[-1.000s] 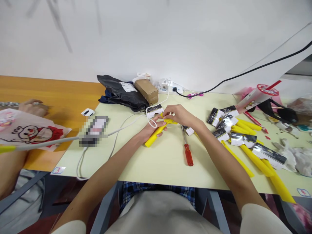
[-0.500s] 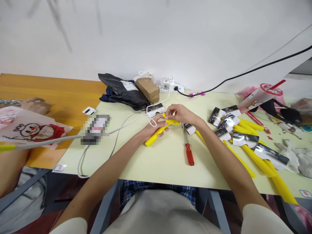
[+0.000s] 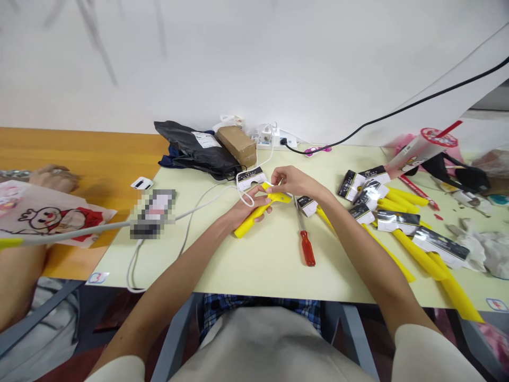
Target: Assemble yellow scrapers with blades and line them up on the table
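A yellow tool [image 3: 247, 225] with a wider head lies across my left hand [image 3: 251, 208], whose fingers are wrapped round its handle. My right hand [image 3: 287, 181] has its fingertips pinched at the top of the tool's head, where a small white part shows. What exactly the fingertips pinch is too small to make out. Right of the hands, a screwdriver with a red handle [image 3: 307, 248] rests on the pale table [image 3: 254, 270]. Near my right wrist lies a black and white card [image 3: 307, 206] on another yellow tool.
Several carded yellow tools [image 3: 421, 254] are piled at the right, near a red-lidded cup [image 3: 421, 146]. A black bag [image 3: 201, 151], a cardboard box [image 3: 237, 144] and a power strip [image 3: 284, 139] stand behind. White cables and a phone [image 3: 157, 209] are left. A person's hand [image 3: 55, 179] rests far left.
The white part at the tool's head shows more between my fingertips. My right hand has shifted slightly at the head. The whole view has moved a little.
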{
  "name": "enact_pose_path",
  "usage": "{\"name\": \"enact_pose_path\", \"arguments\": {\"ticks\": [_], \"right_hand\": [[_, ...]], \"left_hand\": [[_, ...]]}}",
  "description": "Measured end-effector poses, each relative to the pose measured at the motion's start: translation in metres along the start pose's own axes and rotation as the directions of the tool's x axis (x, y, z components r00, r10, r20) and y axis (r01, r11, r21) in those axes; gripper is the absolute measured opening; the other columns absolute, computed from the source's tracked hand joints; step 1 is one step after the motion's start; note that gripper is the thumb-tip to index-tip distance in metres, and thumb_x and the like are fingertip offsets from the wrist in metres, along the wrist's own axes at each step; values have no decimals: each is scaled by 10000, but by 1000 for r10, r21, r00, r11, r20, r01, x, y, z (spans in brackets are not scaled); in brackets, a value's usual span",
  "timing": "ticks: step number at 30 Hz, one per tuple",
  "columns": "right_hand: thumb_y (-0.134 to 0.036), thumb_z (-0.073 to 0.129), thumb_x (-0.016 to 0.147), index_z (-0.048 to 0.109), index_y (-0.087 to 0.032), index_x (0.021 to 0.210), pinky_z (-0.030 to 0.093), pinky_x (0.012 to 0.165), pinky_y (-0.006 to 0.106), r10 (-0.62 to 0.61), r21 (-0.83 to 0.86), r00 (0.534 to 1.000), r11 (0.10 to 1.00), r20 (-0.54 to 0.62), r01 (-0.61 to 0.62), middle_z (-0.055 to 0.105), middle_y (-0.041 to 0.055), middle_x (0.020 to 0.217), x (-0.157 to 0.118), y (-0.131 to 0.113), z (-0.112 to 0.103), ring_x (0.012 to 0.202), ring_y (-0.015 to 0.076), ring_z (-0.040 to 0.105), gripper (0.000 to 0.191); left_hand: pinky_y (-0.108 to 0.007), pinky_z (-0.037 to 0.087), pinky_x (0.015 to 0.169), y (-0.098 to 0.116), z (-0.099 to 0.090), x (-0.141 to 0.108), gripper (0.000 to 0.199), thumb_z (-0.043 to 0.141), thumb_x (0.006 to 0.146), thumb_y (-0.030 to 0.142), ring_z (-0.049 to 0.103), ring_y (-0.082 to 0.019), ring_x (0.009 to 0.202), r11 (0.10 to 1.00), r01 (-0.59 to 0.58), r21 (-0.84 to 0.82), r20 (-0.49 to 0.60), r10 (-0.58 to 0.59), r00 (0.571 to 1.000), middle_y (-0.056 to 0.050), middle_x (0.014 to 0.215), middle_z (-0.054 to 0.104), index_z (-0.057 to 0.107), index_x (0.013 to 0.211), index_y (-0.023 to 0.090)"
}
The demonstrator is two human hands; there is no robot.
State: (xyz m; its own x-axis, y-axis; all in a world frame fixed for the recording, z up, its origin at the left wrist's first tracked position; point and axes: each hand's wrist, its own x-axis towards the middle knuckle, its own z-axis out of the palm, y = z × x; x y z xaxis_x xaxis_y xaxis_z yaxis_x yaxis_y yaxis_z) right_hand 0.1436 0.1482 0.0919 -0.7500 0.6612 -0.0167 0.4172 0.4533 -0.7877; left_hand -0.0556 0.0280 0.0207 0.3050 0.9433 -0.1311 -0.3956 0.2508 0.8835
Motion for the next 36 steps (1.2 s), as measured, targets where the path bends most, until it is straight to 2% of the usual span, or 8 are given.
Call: {"name": "enact_pose_path", "arguments": {"ticks": [5,12,20,24,27,30,33,36], "right_hand": [[-465,821,843,748,-169,983,506,709,315,-38,11,998,999,48,37,787,77,952,-4,-6,-11,821,207,676,336],[-321,787,864,722,-155,961,504,716,315,-52,-69,999,996,12,53,762,66,871,-3,-4,-2,761,192,662,203],[-245,762,932,716,-155,1020,529,742,306,-60,-164,997,984,38,65,793,82,956,-3,-7,0,842,206,714,134],[-175,720,967,712,-172,1088,515,759,311,-34,-268,998,962,46,45,801,96,1075,-10,-19,-16,909,216,720,122],[-146,719,973,694,-206,1028,456,740,331,23,-398,999,917,28,-10,786,85,1063,-34,-38,-34,895,229,690,85],[-364,749,1032,646,-232,880,370,661,365,152,-524,988,842,-3,-131,719,74,823,-76,-57,-31,748,254,640,226],[-535,860,945,599,-241,816,362,625,382,310,-603,951,761,15,-238,694,105,770,-125,-62,3,735,318,676,414],[-592,875,915,609,-241,876,419,634,412,431,-647,902,691,12,-321,737,152,824,-163,-52,48,784,390,731,442]], "left_hand": [[-158,376,422,-1,1,0,517,951,814,362,708,-132,759,1000,-17,-18,-6,17,1000,-37,1046,687,591,1163,238],[-160,383,411,-5,-3,1,485,927,857,367,708,-136,782,1000,10,8,26,-10,1000,-34,1057,683,572,1164,246],[-160,397,411,-4,-2,1,508,947,828,358,715,-144,775,999,30,-34,15,-29,999,-29,1009,676,583,1160,236],[-156,388,404,-4,-1,2,484,950,818,344,709,-131,777,998,31,-47,-15,-32,999,-49,1098,689,597,1126,222],[-148,378,415,-3,-2,4,495,965,793,332,705,-120,775,997,13,-76,-59,-18,998,-59,1146,706,601,1107,217],[-148,386,432,-3,-2,5,517,973,771,320,709,-121,775,994,-12,-109,-92,2,996,-50,1134,710,600,1116,224],[-148,385,439,-2,0,5,519,974,758,314,714,-121,788,990,-36,-138,-121,19,992,-40,1140,702,586,1092,233],[-152,383,434,-2,2,6,517,968,754,302,712,-122,802,987,-54,-153,-133,34,990,-47,1184,695,566,1072,235]]}}
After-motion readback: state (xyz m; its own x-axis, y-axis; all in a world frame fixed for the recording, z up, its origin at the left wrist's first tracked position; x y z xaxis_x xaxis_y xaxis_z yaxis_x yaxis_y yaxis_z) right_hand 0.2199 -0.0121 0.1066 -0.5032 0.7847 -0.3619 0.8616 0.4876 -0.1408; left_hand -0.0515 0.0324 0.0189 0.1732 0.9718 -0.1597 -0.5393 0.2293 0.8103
